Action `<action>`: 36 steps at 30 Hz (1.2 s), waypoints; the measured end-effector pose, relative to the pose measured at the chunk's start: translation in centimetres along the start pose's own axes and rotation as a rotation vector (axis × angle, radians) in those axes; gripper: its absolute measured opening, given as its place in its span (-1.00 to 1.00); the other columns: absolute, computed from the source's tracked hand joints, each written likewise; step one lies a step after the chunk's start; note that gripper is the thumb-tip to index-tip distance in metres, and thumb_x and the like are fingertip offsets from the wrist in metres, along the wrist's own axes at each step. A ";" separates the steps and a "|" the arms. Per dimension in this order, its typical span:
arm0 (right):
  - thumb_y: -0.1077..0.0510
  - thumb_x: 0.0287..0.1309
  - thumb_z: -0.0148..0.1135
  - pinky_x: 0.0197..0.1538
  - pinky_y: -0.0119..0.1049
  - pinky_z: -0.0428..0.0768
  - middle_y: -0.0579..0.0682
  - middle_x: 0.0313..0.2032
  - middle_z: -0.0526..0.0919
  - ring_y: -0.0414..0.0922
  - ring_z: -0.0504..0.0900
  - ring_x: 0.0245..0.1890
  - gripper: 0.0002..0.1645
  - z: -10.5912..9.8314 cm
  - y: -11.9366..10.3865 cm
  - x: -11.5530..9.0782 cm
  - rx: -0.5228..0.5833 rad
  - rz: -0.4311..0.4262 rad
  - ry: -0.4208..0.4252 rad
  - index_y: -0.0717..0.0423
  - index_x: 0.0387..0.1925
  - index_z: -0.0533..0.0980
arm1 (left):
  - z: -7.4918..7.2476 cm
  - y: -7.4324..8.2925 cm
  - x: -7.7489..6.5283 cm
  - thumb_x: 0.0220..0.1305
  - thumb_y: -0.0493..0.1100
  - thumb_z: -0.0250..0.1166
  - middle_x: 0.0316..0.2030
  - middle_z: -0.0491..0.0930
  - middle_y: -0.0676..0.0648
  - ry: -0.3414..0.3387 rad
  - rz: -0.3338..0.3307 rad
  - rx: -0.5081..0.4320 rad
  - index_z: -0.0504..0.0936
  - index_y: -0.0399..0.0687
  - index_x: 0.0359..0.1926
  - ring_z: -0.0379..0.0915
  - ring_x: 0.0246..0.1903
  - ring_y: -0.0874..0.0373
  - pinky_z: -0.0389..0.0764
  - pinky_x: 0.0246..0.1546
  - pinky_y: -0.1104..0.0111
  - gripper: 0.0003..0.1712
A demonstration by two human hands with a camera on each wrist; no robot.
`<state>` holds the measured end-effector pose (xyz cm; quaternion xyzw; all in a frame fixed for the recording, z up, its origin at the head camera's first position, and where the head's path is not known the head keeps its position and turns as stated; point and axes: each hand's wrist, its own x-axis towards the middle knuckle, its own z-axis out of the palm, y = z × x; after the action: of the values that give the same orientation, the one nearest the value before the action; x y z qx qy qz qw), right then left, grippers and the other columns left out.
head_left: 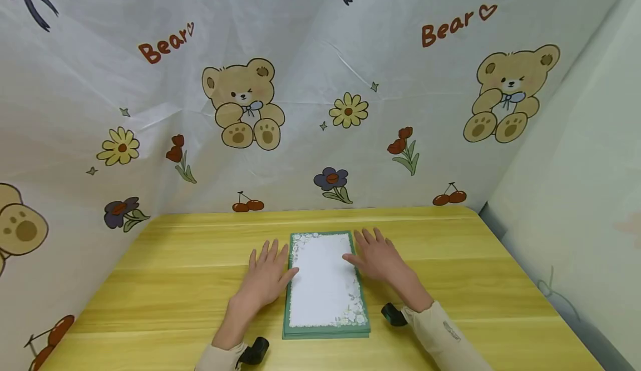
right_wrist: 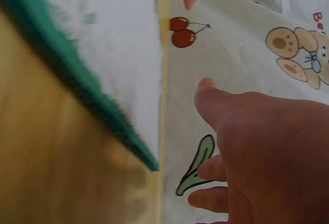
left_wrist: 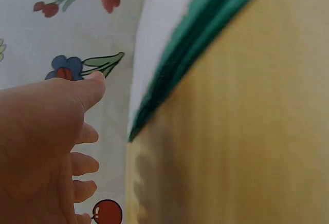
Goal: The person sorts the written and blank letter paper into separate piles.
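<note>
A flat rectangular green stack (head_left: 325, 335) lies on the yellow wood-grain table, its white top face (head_left: 323, 282) edged with a floral border. Layered green sides (left_wrist: 177, 62) show in the left wrist view; what the stack is made of cannot be told. Just left of it is my left hand (head_left: 264, 276), fingers spread and thumb toward the stack's left edge. On the other side my right hand (head_left: 380, 260) has its fingers extended, the thumb over the upper right edge. Both hands look raised above the table, and neither grips anything.
The table (head_left: 200, 282) extends to both sides of the stack. Behind it hangs a pale cloth (head_left: 300, 70) printed with bears, flowers and cherries. A white wall or curtain (head_left: 591, 165) stands at the right. Dark wrist-worn devices (head_left: 254, 351) sit at both cuffs.
</note>
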<state>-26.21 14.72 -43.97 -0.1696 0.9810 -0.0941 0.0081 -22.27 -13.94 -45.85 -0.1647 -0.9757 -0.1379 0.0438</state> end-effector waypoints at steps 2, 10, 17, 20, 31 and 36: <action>-0.31 0.36 0.07 0.32 0.32 0.20 0.31 0.40 0.24 0.37 0.09 0.41 -0.06 0.5 0.2 -0.5 -0.006 -0.001 0.001 0.28 0.46 0.20 | 0.4 0.1 -0.5 0.49 0.15 0.09 0.43 0.11 -0.41 0.006 0.004 0.021 0.27 -0.27 0.44 -0.10 0.44 -0.34 -0.08 0.35 -0.29 -0.25; -0.35 0.36 0.03 0.34 0.28 0.19 0.32 0.44 0.16 0.35 0.06 0.43 0.02 2.3 0.6 -1.8 0.010 -0.023 0.032 0.29 0.50 0.09 | 1.2 0.0 -1.3 0.49 0.16 0.07 0.43 0.12 -0.39 0.005 0.005 0.030 0.29 -0.27 0.44 -0.09 0.45 -0.31 -0.10 0.36 -0.27 -0.26; -0.36 0.38 0.00 0.33 0.28 0.20 0.33 0.45 0.12 0.36 0.05 0.43 0.02 3.1 0.7 -2.6 0.012 -0.036 0.032 0.31 0.50 0.07 | 1.3 -0.1 -1.7 0.49 0.18 0.06 0.43 0.13 -0.40 -0.017 0.009 -0.006 0.29 -0.28 0.43 -0.07 0.44 -0.33 -0.11 0.34 -0.30 -0.25; -0.36 0.38 -0.01 0.34 0.29 0.18 0.32 0.45 0.11 0.36 0.04 0.43 0.01 3.2 0.6 -2.9 0.026 -0.034 0.019 0.31 0.50 0.07 | 1.4 -0.1 -1.7 0.49 0.21 0.04 0.43 0.13 -0.40 -0.034 0.003 -0.030 0.29 -0.29 0.43 -0.08 0.44 -0.33 -0.12 0.34 -0.30 -0.22; -0.35 0.38 -0.01 0.35 0.33 0.08 0.36 0.44 0.11 0.36 0.03 0.43 0.02 3.7 0.2 -3.5 0.081 -0.051 -0.001 0.39 0.47 0.10 | 1.6 -0.2 -1.5 0.50 0.22 0.02 0.45 0.07 -0.40 -0.100 -0.004 -0.107 0.23 -0.34 0.45 -0.12 0.46 -0.30 -0.17 0.37 -0.26 -0.18; -0.37 0.39 -0.05 0.37 0.34 0.03 0.35 0.47 0.05 0.35 -0.05 0.45 0.04 4.1 0.3 -3.4 0.084 -0.052 -0.017 0.37 0.48 0.07 | 1.5 -0.2 -1.6 0.50 0.20 0.03 0.45 0.04 -0.43 -0.096 0.002 -0.148 0.21 -0.40 0.44 -0.14 0.46 -0.31 -0.12 0.40 -0.18 -0.17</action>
<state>-22.94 15.37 -48.14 -0.1951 0.9714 -0.1337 0.0211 -20.89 -14.19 -47.55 -0.1750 -0.9637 -0.2013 -0.0152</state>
